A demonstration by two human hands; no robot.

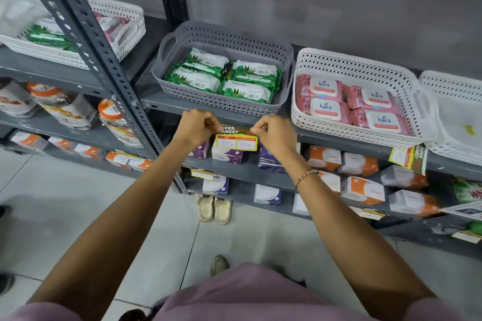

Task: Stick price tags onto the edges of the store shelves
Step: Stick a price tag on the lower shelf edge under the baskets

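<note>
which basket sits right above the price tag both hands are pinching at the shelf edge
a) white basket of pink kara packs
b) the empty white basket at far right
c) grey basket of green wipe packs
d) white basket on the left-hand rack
c: the price tag, pinched at its top corners by the left hand and right hand, hangs at the shelf edge directly below the grey basket of green wipe packs.
</note>
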